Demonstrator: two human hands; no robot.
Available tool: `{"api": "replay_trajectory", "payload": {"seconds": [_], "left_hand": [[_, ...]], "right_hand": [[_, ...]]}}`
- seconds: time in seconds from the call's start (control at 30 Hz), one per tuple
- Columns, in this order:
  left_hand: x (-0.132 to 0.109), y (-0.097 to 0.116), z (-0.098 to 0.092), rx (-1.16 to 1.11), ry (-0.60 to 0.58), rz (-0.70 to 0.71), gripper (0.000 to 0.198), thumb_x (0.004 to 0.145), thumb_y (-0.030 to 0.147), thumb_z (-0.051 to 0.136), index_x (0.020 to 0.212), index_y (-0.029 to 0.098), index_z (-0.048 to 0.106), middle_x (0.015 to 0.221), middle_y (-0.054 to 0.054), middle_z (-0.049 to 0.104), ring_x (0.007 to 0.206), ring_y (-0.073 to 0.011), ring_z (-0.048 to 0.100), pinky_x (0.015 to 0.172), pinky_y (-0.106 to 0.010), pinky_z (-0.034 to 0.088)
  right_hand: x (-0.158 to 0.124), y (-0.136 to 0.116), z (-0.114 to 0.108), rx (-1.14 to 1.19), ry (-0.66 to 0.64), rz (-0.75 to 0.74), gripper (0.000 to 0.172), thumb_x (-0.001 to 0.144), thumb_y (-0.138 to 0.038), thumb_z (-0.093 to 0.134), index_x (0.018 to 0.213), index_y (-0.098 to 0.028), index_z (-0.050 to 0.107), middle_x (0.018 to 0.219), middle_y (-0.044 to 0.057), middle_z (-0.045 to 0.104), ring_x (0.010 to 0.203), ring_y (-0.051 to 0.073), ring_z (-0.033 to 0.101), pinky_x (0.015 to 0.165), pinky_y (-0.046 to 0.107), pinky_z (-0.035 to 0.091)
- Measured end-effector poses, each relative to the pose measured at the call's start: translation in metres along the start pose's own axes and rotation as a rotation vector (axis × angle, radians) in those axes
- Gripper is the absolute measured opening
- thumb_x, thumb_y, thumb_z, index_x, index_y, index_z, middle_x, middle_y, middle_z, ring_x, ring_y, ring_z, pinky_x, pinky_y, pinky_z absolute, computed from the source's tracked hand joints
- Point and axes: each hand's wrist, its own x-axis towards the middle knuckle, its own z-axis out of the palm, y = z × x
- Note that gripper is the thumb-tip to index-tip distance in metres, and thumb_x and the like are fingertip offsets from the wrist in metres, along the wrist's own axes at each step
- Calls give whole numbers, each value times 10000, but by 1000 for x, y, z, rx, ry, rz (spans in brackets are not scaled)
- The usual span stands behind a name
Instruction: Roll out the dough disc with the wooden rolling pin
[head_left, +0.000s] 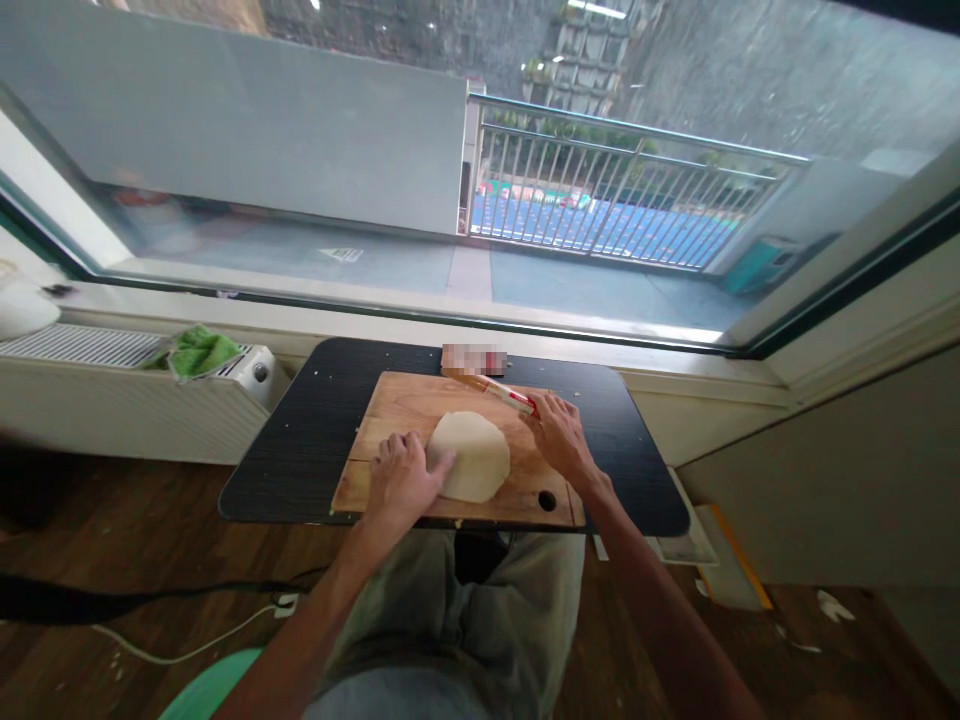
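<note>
A thin, roundish sheet of pale dough (472,458) lies flat on a wooden cutting board (405,398). At its left edge is my left hand (405,478), fingers apart and resting on the board, with the thumb touching the dough. My right hand (556,435), above the board's right side, is closed round one end of a slim stick (507,394). The stick has a tan far end and a red-and-white printed middle; its exact kind is unclear. It points away to the left, beyond the dough. Behind it sits a small box-like thing (452,358), partly blurred out.
The board lies on a small black table (300,440) over my lap, against a window sill (360,315). To the left, a green cloth (202,350) rests on a radiator (127,400). A cable (180,655) and a green round thing (214,685) are on the floor.
</note>
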Motion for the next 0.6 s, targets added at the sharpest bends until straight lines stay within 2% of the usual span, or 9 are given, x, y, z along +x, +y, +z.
{"api": "replay_trajectory", "payload": {"seconds": [0.13,0.27,0.33,0.47,0.6], "left_hand": [[-1,22,-7,61,-116,-14,619,984,605,693,1351,110,636,1349,-259,708,1340,-426,649,1063,-521,535],[7,21,-7,38,-159,-33,561,955,589,746,1269,140,629,1356,-244,706,1369,-415,643,1073,-483,525],[12,16,-4,-16,-183,-1,485,949,490,769,1270,161,612,1289,-207,741,1304,-380,689,1046,-444,536],[30,2,2,-258,-204,209,303,915,206,704,1203,231,612,1114,-92,792,1090,-278,764,973,-377,567],[66,-7,2,-467,-182,487,377,856,180,631,1227,250,639,1161,-60,793,1051,-249,770,962,-384,614]], "right_hand": [[-2,-3,-6,62,49,15,315,1135,-281,534,1430,-262,644,1332,124,756,1216,304,668,1080,465,465],[-8,-7,-7,81,56,46,299,1139,-307,528,1406,-243,646,1290,134,752,1192,312,667,1053,462,471],[-12,-8,-5,105,65,71,294,1139,-317,522,1392,-239,649,1279,137,751,1185,314,671,1040,460,476],[-17,-11,-3,237,66,110,270,1129,-313,518,1354,-246,652,1247,115,762,1148,295,696,976,417,507],[-21,-11,-14,405,21,94,233,1127,-326,532,1292,-246,674,1196,84,769,1015,246,720,863,344,536]]}}
